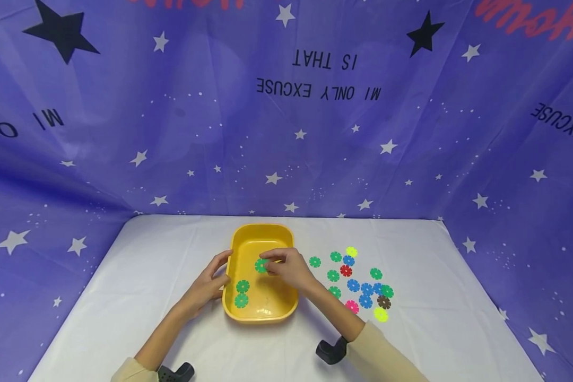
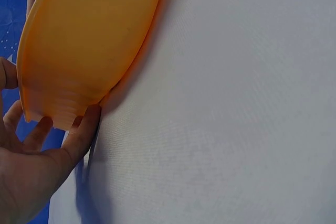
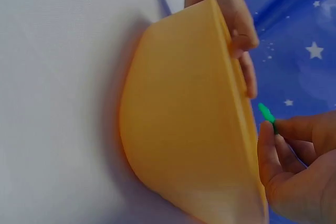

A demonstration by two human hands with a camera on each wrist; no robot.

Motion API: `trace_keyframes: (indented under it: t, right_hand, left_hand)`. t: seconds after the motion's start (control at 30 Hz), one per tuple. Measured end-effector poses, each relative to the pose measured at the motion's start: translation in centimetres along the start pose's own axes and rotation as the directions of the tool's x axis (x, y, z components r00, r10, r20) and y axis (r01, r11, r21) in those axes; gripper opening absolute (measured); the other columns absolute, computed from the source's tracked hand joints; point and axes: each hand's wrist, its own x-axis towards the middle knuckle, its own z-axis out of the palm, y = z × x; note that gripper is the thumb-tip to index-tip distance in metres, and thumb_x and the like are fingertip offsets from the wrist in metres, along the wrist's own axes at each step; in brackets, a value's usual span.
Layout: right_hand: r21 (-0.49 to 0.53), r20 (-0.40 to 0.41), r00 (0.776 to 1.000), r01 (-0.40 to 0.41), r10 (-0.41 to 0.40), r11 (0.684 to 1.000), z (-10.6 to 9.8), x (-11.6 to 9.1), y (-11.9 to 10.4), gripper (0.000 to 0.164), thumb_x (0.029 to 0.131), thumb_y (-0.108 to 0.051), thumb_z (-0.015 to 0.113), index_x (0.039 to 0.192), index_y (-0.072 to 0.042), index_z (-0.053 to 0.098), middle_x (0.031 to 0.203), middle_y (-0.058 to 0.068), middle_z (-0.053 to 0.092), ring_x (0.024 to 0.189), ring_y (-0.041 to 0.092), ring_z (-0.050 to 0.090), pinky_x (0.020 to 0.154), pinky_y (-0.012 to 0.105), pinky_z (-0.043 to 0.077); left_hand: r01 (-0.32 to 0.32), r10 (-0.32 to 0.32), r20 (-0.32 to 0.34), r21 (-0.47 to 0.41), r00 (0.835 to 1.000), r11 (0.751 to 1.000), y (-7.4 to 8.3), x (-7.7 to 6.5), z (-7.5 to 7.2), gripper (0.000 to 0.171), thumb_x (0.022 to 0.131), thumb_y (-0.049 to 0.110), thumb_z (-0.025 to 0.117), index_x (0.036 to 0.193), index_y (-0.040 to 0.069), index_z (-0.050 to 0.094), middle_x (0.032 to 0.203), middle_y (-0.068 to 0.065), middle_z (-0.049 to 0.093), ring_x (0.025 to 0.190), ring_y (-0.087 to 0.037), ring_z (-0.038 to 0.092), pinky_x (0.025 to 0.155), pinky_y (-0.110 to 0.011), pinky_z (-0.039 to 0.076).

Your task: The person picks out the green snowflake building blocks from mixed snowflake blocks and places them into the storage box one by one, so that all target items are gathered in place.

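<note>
Yellow tub (image 1: 278,298), oblong with rounded corners and a smooth rim, which we view open side up, its long axis pointing away from us; the left hand (image 1: 205,286) grips its left side. On its floor we find two green discs (image 1: 241,303), notched like flowers, one just beyond the other near the left wall. We see a third, the held green disc (image 1: 260,268), pinched by the right hand (image 1: 288,266) above the floor.

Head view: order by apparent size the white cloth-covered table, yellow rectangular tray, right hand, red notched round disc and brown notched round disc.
Largest to smallest:
1. White cloth-covered table
2. Yellow rectangular tray
3. Right hand
Smallest: red disc and brown disc, too alike in size to rank.
</note>
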Motion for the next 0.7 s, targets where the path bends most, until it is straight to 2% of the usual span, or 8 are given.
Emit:
trace_keyframes:
  t: [0.13,0.27,0.47,0.7]
  right_hand:
    - [0.025,-0.023,0.999,-0.043,0.044,0.999,1.5,1.3,0.8,0.023,0.089,0.004,0.065,0.11,0.001,0.074,0.095,0.009,0.073,0.085,0.037,0.069,0.077,0.043,0.06]
    - [0.017,-0.044,0.997,-0.063,0.064,0.998,2.7,2.2,1.1,0.023,0.087,0.004,0.066,0.107,0.0,0.075,0.091,0.009,0.072,0.076,0.03,0.068,0.068,0.033,0.059]
    - [-0.082,-0.059,0.994,-0.094,0.089,0.992,4.0,2.8,1.2,0.026,0.083,0.003,0.068,0.106,-0.005,0.077,0.09,0.003,0.071,0.072,0.012,0.062,0.061,0.021,0.052]
    - [-0.129,-0.061,0.991,-0.128,0.121,0.983,5.3,3.0,1.6,0.024,0.085,0.002,0.068,0.107,-0.006,0.076,0.085,0.0,0.069,0.071,0.01,0.061,0.062,0.02,0.052]
  left_hand:
    - [0.006,-0.006,0.003,-0.002,1.0,1.0,0.2,0.0,0.1,0.072,0.09,0.003,0.053,0.156,0.018,0.028,0.163,-0.018,0.012,0.132,-0.045,0.042,0.089,-0.047,0.056]
    - [0.012,-0.012,0.001,0.002,1.0,1.0,0.2,0.0,0.1,0.071,0.091,0.003,0.052,0.156,0.019,0.027,0.163,-0.019,0.011,0.132,-0.045,0.042,0.089,-0.047,0.056]
    - [0.011,-0.011,-0.001,0.023,1.0,1.0,0.1,0.0,-0.1,0.071,0.092,0.004,0.053,0.156,0.019,0.027,0.163,-0.019,0.011,0.134,-0.045,0.04,0.09,-0.047,0.055]
    - [0.009,-0.009,0.014,0.016,1.0,1.0,0.1,0.0,0.0,0.07,0.093,0.005,0.053,0.156,0.019,0.026,0.163,-0.018,0.011,0.135,-0.045,0.039,0.089,-0.046,0.056]
